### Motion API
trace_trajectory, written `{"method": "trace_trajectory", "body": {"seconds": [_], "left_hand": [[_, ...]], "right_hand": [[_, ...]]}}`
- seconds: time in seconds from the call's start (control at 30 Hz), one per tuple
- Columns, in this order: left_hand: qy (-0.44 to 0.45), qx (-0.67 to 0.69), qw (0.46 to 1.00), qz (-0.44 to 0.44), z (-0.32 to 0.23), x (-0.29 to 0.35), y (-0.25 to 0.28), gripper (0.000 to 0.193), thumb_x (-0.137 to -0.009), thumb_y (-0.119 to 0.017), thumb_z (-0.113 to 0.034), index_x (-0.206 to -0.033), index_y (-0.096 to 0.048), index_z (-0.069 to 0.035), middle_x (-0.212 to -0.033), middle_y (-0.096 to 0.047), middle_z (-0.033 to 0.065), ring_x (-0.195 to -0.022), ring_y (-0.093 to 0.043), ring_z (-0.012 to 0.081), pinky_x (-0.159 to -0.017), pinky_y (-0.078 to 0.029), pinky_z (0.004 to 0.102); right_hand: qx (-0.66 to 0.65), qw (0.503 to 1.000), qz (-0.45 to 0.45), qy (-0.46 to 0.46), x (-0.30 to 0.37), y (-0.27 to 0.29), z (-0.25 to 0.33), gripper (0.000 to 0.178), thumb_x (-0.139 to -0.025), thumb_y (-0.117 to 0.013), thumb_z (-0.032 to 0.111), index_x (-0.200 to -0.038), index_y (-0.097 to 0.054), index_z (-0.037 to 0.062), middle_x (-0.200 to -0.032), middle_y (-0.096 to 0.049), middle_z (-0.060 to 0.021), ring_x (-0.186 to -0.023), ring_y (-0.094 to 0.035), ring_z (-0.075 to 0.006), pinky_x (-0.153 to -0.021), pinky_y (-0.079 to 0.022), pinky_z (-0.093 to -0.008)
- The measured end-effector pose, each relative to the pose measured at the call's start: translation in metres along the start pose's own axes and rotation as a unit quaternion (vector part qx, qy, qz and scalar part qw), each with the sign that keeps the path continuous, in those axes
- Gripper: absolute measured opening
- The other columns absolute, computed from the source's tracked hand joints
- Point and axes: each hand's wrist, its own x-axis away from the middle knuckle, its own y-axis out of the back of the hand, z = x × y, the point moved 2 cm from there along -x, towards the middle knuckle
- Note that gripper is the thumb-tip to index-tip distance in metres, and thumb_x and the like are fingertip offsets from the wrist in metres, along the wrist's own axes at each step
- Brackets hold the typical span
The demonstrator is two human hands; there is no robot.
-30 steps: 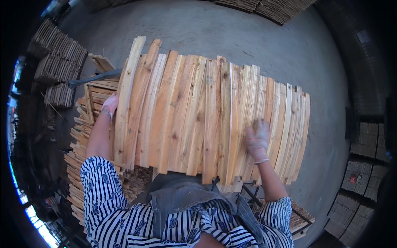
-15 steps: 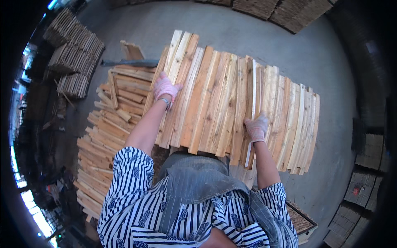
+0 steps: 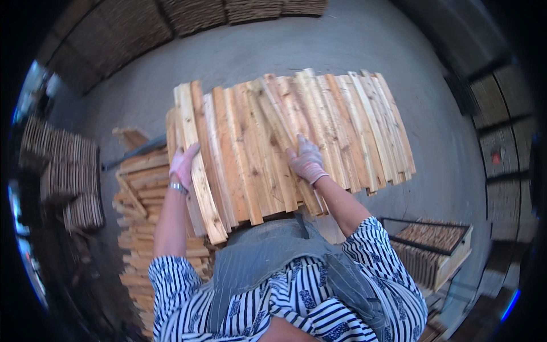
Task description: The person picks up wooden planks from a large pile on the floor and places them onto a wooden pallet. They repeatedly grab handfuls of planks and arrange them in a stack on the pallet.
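Several narrow wooden boards (image 3: 242, 154) lie side by side in a row in front of me. My left hand (image 3: 183, 164), in a pinkish work glove, grips a pale wooden board (image 3: 200, 166) near the row's left end, thumb across its face. That board's near end juts out past its neighbours. My right hand (image 3: 307, 161), also gloved, is closed at a wooden board (image 3: 276, 117) that slants across the others, its far end tipped to the left. The fingers' undersides are hidden.
A heap of loose boards (image 3: 134, 245) lies at my left, with a grey metal bar (image 3: 134, 153) beyond it. Board stacks stand at far left (image 3: 71, 171) and along the back (image 3: 199, 17). A crate-like bundle with a dark frame (image 3: 433, 236) stands at near right.
The view has turned. The left hand's pale board now sticks out nearer to me. At my right hand, the board now lies slanted; before, a thin slat stood edge-up there.
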Motion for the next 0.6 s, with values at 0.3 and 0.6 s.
{"method": "trace_trajectory", "body": {"seconds": [0.3, 0.6], "left_hand": [[-0.047, -0.588, 0.770, -0.243, 0.058, -0.023, -0.067, 0.083, -0.083, -0.058, -0.069, -0.149, -0.042, -0.021, -0.140, -0.047, 0.0239, -0.130, -0.046, 0.0408, -0.106, -0.039, 0.0496], [-0.070, -0.372, 0.922, -0.076, 0.058, -0.049, -0.049, 0.080, -0.085, -0.069, -0.037, -0.148, -0.036, -0.001, -0.142, -0.049, 0.0268, -0.119, -0.057, 0.0384, -0.102, -0.046, 0.0427]], "right_hand": [[0.010, 0.996, -0.081, -0.024, 0.011, -0.039, 0.045, 0.045, -0.090, -0.051, 0.011, -0.135, -0.050, 0.0122, -0.118, -0.060, -0.0200, -0.111, -0.061, -0.0343, -0.091, -0.050, -0.0474], [-0.159, 0.985, 0.040, -0.059, 0.025, 0.013, 0.019, 0.048, -0.087, -0.059, 0.016, -0.135, -0.054, 0.0149, -0.130, -0.058, -0.0212, -0.118, -0.059, -0.0370, -0.094, -0.051, -0.0475]]}}
